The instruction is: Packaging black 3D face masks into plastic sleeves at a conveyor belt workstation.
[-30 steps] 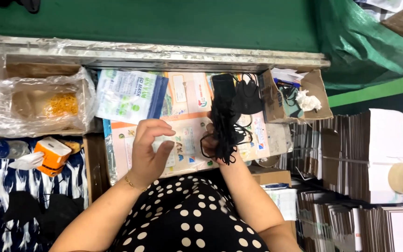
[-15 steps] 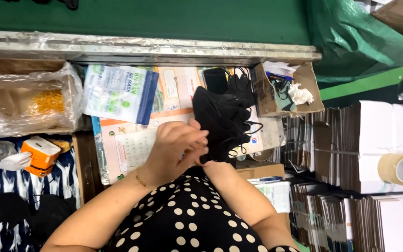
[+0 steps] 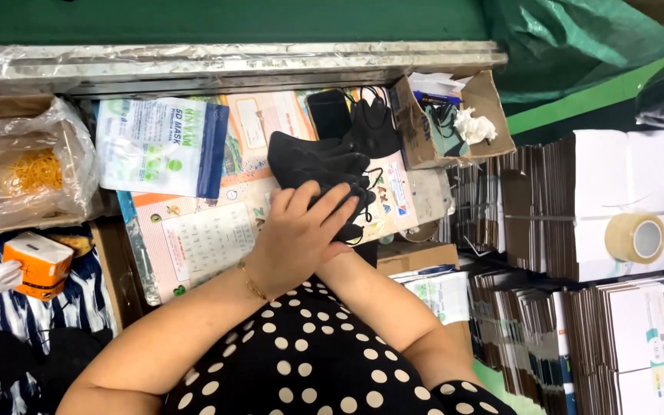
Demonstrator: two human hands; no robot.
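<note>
Several black face masks (image 3: pixel 320 165) sit bunched on the printed paper sheet (image 3: pixel 194 238) at the bench's middle. Left hand (image 3: pixel 297 234) presses flat on them, fingers together; right hand is hidden beneath, grip unclear. Masks look soft, light, floppy; best gripped across the folded stack.

Packing workshop, stacks of flat cartons (image 3: pixel 570 200), tape roll (image 3: pixel 634 237), printed pouch (image 3: pixel 159 146), bagged elastic bands (image 3: pixel 32 173)
</note>
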